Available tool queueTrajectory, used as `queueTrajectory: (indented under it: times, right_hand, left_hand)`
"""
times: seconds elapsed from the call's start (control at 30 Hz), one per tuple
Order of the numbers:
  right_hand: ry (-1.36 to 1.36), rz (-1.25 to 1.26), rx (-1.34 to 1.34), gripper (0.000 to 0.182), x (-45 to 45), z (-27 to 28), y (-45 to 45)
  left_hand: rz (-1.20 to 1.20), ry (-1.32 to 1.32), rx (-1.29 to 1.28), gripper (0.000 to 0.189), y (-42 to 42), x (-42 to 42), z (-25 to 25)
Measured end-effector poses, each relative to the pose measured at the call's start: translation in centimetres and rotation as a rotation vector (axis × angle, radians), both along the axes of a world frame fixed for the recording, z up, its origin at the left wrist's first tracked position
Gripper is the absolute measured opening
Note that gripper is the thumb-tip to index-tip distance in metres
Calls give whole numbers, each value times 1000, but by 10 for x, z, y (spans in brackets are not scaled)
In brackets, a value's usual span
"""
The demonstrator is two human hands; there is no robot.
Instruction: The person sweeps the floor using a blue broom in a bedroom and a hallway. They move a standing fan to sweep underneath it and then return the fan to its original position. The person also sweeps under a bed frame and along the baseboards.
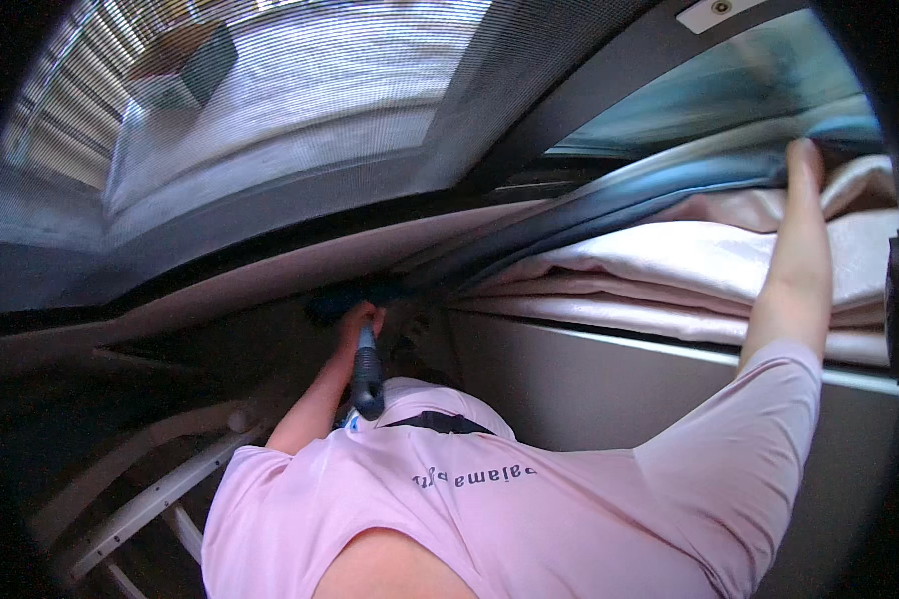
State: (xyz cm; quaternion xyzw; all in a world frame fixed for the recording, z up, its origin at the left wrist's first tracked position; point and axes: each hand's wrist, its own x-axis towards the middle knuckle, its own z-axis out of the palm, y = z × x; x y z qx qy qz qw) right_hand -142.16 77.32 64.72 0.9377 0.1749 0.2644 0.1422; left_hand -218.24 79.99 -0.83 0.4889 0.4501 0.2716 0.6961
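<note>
My left hand [363, 317] is wrapped around the ribbed grey-and-black handle [367, 374] of a hand tool, its butt end towards my body. The tool's head is lost in shadow; a dark blue shape lies just beyond the hand. Far to the right, my right hand [803, 161] reaches up to a blue-grey curtain [614, 198], touching its folds. Its fingers are hidden there, so I cannot tell how it grips. Below that arm lies a stack of folded, shiny pale pink fabric [667, 258] on a ledge.
A mesh window screen [307, 150] in a dark frame [569, 97] spans the upper left, with a box-like object [183, 64] beyond it. Glass [719, 97] fills the upper right. A white metal ladder-like frame [157, 498] stands lower left, and a dark panel [569, 374] lies below the ledge.
</note>
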Motion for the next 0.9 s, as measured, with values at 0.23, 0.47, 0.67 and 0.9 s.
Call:
queueTrajectory:
  times: [0.23, 0.47, 0.67, 0.9]
  right_hand:
    - [59, 28, -63, 44, -2, -17, 42]
    - [263, 53, -82, 51, -79, -51, 54]
    - [845, -130, 243, 52, -205, -163, 66]
    - [983, 240, -7, 31, -321, -215, 49]
  left_hand:
    - [-40, 361, 470, 19, 16, -9, 88]
    - [-85, 479, 459, 26, 17, 2, 103]
    - [-102, 337, 474, 24, 17, -18, 82]
    - [-225, 245, 528, 20, 19, 7, 93]
